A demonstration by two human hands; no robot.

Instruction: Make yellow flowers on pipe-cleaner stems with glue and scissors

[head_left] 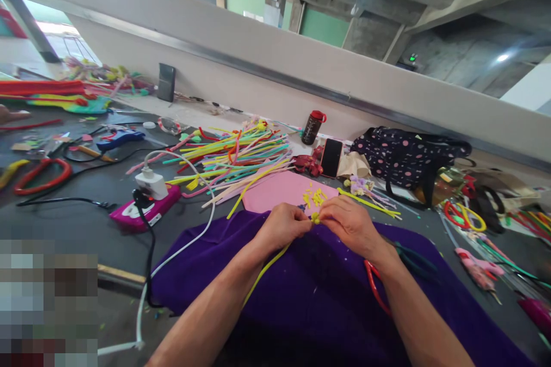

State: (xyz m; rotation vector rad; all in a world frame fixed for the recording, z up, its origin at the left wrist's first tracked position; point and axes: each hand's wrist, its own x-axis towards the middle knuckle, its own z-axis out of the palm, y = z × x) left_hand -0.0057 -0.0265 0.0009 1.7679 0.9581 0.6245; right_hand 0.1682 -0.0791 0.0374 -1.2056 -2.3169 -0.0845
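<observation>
My left hand [284, 226] and my right hand [350, 223] meet over a purple cloth [310, 298], both with fingers pinched together. Between the fingertips sits the curled tip of a yellow-green pipe cleaner [315, 218]; its long tail runs down under my left wrist. Just beyond the hands lies a pink sheet [275, 192] with small yellow cut pieces [316, 196] scattered on it. Red-handled pliers [374, 284] rest on the cloth under my right forearm.
A heap of coloured pipe cleaners [232, 155] lies beyond the pink sheet. A pink power strip [144, 209] with a white charger and cables sits left. A phone [331, 157], a dark bottle [313, 126] and a dotted bag [408, 155] stand behind. Glue guns and wires clutter the right.
</observation>
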